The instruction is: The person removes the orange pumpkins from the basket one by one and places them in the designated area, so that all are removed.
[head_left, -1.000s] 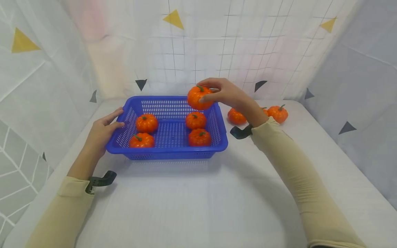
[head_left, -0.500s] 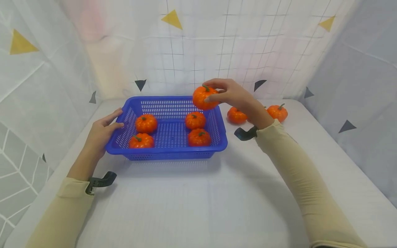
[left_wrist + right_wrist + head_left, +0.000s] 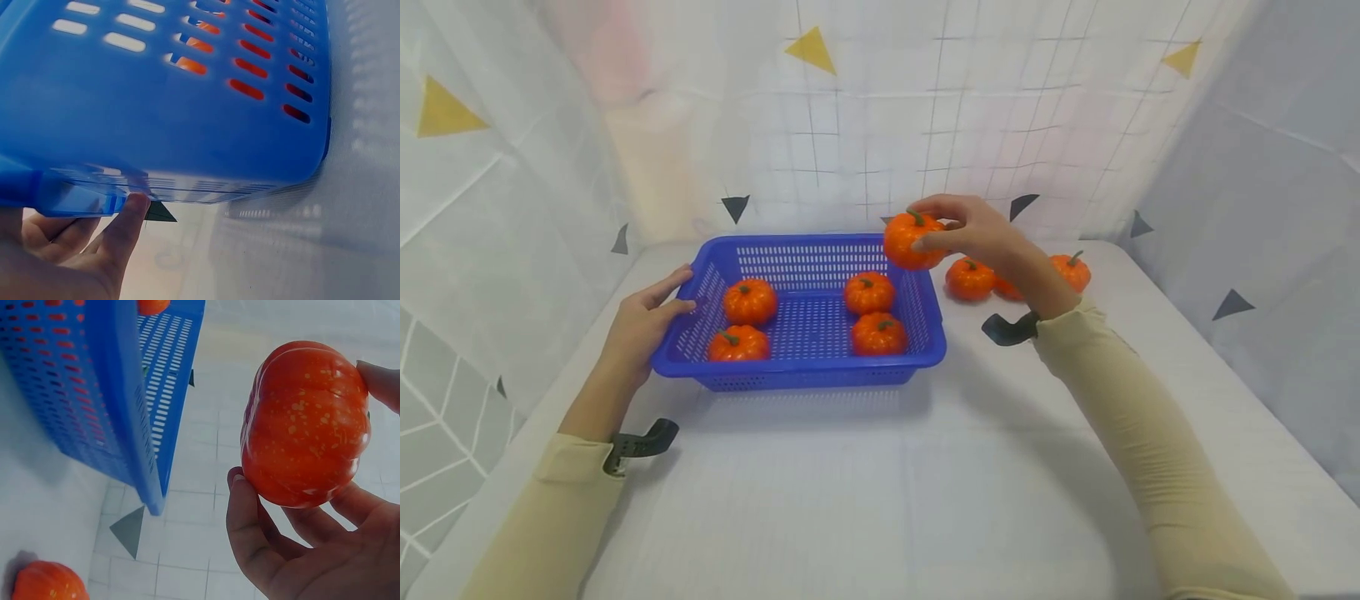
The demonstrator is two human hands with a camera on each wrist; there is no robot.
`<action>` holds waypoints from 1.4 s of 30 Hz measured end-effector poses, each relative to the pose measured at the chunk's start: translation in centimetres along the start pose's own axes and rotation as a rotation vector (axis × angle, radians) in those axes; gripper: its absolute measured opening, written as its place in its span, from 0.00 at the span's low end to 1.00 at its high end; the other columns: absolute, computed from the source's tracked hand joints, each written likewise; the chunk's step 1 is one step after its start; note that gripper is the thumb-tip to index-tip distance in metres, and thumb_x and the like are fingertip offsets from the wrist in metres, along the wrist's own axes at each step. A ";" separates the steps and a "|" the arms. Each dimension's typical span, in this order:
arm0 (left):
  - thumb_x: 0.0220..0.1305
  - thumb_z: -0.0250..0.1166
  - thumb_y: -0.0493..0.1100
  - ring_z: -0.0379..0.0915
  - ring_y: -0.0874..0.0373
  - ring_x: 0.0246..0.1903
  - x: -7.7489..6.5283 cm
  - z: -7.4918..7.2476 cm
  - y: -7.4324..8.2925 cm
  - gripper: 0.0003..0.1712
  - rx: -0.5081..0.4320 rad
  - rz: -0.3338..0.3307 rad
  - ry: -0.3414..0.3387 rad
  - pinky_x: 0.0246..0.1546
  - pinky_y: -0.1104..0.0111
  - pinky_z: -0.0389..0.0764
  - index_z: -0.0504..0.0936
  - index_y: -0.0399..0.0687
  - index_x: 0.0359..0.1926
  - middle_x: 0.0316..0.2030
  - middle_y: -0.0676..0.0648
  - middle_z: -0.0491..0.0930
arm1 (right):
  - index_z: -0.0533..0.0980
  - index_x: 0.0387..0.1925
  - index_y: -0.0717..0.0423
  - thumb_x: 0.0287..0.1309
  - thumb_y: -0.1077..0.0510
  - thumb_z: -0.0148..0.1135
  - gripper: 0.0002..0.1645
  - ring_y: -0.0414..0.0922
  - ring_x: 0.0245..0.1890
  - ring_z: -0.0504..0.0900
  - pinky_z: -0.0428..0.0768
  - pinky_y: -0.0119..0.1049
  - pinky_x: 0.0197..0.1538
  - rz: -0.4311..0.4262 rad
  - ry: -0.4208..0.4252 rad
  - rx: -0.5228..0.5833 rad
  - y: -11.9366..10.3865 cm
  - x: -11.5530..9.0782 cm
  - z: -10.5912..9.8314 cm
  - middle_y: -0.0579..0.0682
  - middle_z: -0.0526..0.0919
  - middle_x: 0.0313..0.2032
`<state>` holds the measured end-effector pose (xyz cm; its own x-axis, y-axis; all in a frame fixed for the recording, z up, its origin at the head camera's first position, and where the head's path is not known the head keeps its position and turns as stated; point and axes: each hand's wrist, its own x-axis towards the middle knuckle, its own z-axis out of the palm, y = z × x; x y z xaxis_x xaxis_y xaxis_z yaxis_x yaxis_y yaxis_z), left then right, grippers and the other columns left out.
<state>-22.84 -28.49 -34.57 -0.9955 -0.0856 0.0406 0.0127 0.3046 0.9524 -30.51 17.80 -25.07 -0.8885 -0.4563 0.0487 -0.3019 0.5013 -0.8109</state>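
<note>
So from the head cam, the right hand [image 3: 972, 232] has a pumpkin [image 3: 912, 242] pinched in its fingers, up in the air near the far right corner of the blue basket [image 3: 797, 365]. Left hand [image 3: 643, 327] is holding the basket's left rim. Four more pumpkins [image 3: 751, 302] sit inside, two per side, and three loose pumpkins [image 3: 970, 279] are on the table [image 3: 820, 500] to the right. Left wrist cam: fingers tucked under the rim, orange peeking through the slots. Right wrist cam: thumb one side, fingers the other, pumpkin well clear of the basket.
</note>
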 end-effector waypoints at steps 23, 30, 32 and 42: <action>0.78 0.59 0.45 0.40 0.47 0.80 0.0 0.1 -0.1 0.33 0.036 0.005 0.005 0.76 0.47 0.45 0.62 0.51 0.80 0.79 0.50 0.56 | 0.74 0.70 0.52 0.62 0.50 0.72 0.36 0.54 0.60 0.78 0.77 0.55 0.62 0.055 0.067 0.079 3.6 -2.5 -1.4 0.51 0.76 0.64; 0.78 0.58 0.45 0.40 0.47 0.80 0.2 0.0 -0.2 0.33 0.041 0.016 -0.001 0.76 0.47 0.45 0.62 0.51 0.80 0.79 0.49 0.55 | 0.74 0.69 0.53 0.63 0.51 0.72 0.35 0.55 0.61 0.77 0.77 0.55 0.63 0.070 0.074 0.100 5.1 -3.1 -1.8 0.53 0.76 0.64; 0.78 0.58 0.44 0.40 0.48 0.80 0.3 0.0 -0.4 0.33 0.042 0.015 -0.002 0.76 0.47 0.44 0.62 0.51 0.80 0.79 0.49 0.55 | 0.74 0.69 0.54 0.64 0.52 0.71 0.34 0.56 0.61 0.78 0.77 0.55 0.62 0.062 0.072 0.102 5.5 -3.3 -1.9 0.53 0.76 0.64; 0.78 0.58 0.45 0.40 0.48 0.80 0.4 -0.1 -0.5 0.33 0.047 0.021 0.004 0.76 0.47 0.44 0.63 0.51 0.79 0.79 0.50 0.56 | 0.74 0.70 0.54 0.63 0.52 0.72 0.35 0.57 0.64 0.74 0.78 0.53 0.61 0.104 0.084 0.113 7.2 -3.8 -2.1 0.52 0.72 0.68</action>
<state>-23.25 -28.75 -35.03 -0.9947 -0.0830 0.0614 0.0286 0.3503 0.9362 -30.05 24.64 -29.88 -0.9400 -0.3411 0.0054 -0.1701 0.4551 -0.8740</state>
